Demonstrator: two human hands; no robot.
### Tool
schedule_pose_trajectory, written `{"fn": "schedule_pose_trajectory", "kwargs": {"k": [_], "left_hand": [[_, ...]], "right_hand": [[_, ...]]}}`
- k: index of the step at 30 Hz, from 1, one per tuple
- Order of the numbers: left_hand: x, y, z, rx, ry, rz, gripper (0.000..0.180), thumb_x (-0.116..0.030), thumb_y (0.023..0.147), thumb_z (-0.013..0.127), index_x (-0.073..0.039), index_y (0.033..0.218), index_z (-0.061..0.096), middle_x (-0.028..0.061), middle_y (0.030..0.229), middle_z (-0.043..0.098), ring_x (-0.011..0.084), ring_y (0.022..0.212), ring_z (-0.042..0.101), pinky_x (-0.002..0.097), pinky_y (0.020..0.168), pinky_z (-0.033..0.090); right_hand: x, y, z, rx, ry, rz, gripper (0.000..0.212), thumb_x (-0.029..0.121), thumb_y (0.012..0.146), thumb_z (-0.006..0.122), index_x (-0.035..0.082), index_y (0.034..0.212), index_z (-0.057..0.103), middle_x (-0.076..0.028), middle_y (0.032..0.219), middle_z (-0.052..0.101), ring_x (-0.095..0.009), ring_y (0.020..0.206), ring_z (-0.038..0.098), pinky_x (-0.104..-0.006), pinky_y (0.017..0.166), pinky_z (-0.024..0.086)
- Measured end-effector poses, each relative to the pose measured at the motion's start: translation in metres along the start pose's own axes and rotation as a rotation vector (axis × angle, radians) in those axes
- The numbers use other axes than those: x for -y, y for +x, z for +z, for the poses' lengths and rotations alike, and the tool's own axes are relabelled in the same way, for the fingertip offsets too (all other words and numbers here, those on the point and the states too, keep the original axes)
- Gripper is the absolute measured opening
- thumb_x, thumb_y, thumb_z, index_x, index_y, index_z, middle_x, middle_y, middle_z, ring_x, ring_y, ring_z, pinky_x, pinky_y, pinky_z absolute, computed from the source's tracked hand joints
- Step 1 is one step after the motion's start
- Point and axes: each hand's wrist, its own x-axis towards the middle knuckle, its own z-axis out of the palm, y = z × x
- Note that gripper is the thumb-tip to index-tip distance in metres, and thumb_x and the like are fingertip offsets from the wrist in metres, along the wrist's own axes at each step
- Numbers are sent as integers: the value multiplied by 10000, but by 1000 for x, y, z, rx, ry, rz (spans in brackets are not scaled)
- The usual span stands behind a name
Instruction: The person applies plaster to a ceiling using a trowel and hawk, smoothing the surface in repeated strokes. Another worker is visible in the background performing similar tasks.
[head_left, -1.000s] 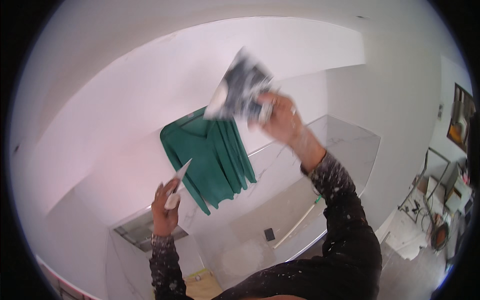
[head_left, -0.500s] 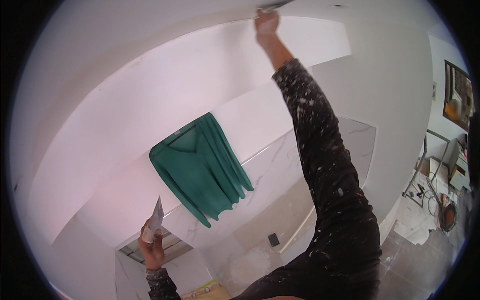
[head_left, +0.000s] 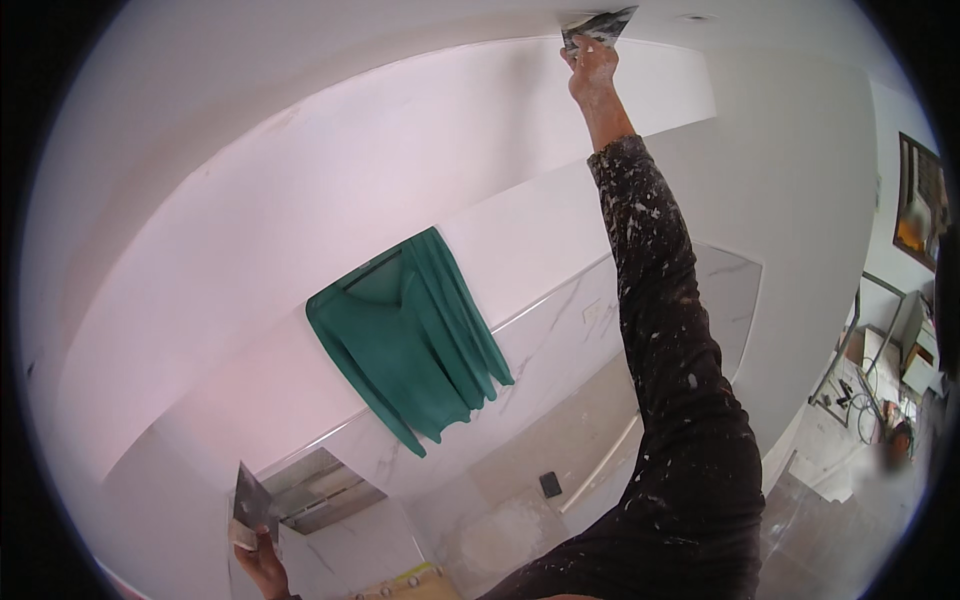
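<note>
My right hand (head_left: 592, 75) is raised high, closed around a wide putty knife (head_left: 604, 28) with whitish filler smears. Its blade lies at the ceiling (head_left: 460, 18), near the edge where the ceiling meets the white wall; whether the whole blade edge touches cannot be told. Low on the left, my left hand (head_left: 263, 567) grips a second putty knife (head_left: 254, 494), blade pointing up. Something pale, like a handle or a lump of filler, shows by the fingers. The dark sleeve (head_left: 660, 300) of my right arm is spattered white.
A green long-sleeved top (head_left: 405, 340) hangs on the wall ahead. Below are marbled panels (head_left: 545, 320), a recess with slats (head_left: 325, 490) and a small dark object (head_left: 550, 485). At the right stand a metal frame (head_left: 850, 345), cables and clutter on the floor.
My right hand has moved to the right along the ceiling, and its blade face now shows more. My left hand has dropped down and to the left with its putty knife.
</note>
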Motion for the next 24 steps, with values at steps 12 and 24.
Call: {"fn": "schedule_pose_trajectory", "kwargs": {"k": [12, 24], "left_hand": [[-45, -98, -118, -169, 671, 37, 320, -210, 991, 548, 6, 1197, 665, 133, 1100, 710, 215, 871, 663, 347, 782, 536], [-104, -135, -95, -316, 342, -124, 327, -269, 972, 580, -20, 1144, 703, 148, 1020, 723, 212, 850, 658, 356, 740, 512]], "right_hand": [[31, -94, 164, 60, 254, -148, 406, -120, 739, 590, 117, 1068, 566, 3, 851, 594, -112, 704, 544, -238, 570, 419], [-3, -230, 371, 65, 910, 229, 651, 162, 985, 474, 191, 1556, 162, 0, 1573, 215, -163, 1363, 241, -380, 1132, 202]]}}
